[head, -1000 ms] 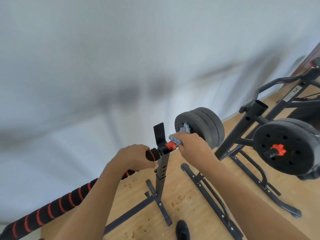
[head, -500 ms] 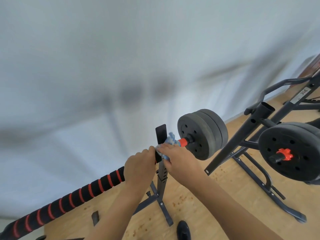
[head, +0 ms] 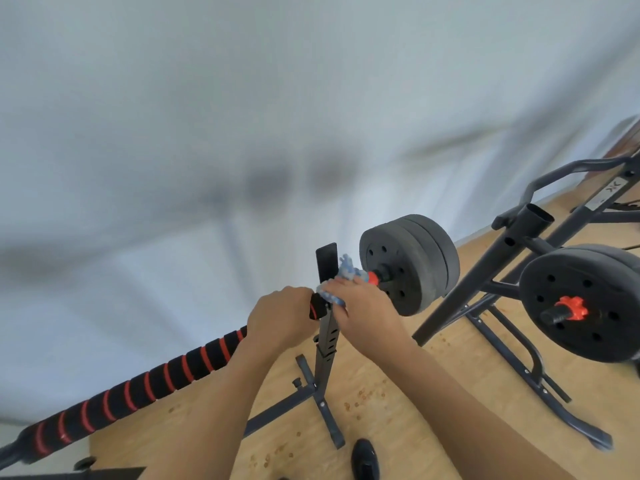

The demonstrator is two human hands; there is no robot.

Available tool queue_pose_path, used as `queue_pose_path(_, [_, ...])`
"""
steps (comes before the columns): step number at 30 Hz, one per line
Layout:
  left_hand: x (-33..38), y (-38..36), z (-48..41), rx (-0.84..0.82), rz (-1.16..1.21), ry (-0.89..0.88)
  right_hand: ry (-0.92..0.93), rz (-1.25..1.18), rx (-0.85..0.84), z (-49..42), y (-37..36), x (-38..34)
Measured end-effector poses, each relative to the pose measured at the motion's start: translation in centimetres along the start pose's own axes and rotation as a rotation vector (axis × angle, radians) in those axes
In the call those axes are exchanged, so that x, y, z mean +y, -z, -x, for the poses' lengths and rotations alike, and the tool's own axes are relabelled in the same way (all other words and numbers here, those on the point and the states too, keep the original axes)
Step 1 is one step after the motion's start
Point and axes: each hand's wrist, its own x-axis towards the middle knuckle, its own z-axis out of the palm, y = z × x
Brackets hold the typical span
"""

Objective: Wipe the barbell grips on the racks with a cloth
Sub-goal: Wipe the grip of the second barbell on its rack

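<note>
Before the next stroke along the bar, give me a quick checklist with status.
1. Cloth held around the barbell by the right hand: ok.
2. Left hand gripping the foam grip beside the rack: ok.
3. Barbell seated in the rack's cradle: cannot tell, the hands cover it.
4. Weight plates on the barbell end beyond the cloth: ok.
5. Rack feet flat on the floor: ok.

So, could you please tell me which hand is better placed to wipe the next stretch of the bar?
The right hand: it holds the blue cloth on the bar beside the rack upright. The left hand grips the foam grip, without cloth, likely steadying the bar.
</note>
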Motion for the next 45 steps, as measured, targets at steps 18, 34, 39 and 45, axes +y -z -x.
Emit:
queue_pose_path(18, [-0.1,-0.2,1.9,0.060,-0.064,-0.074,0.009,0.253,0.087,-0.8,-1.4,3.5])
queue_pose_path(34, [0.3,-2.7,1.6,0.287,-0.201,-0.044,0.036,0.435,-0.107,-2.1,0.9,4.2])
queue_pose_path(39, [0.3,-4.6,1.9,0.407,-0.322,-0.061,0.014,0.340,-0.143,-1.3,0.6,4.5])
queue_pose_path(45, [1.5,-3.3,2.3,0.338,-0.280,-0.077,0.010,0.061,-0.072,-0.2,-0.2,2.9])
